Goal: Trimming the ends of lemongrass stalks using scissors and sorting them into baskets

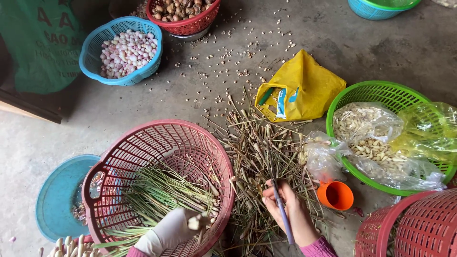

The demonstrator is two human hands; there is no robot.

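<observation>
At far left a teal lid (57, 195) lies flat under the edge of a tilted red basket (143, 138), which leans toward the person so its lemongrass stalks (162, 190) are easy to draw out. The left hand (166, 233), in a pale glove, is closed around one cut stalk piece (197, 221) over the basket's near rim. The trimmings pile (257, 152) lies just right of the basket, where the cut waste falls. The right hand (290, 209), bare, is curled around a thin knife (282, 209) over that pile. Beside it stands one small orange cup (336, 195).

Counted: two blue baskets, three red ones, two green ones, and one yellow bag (300, 88). The nearer green basket (381, 93) holds clear bags of pale peeled cloves.
</observation>
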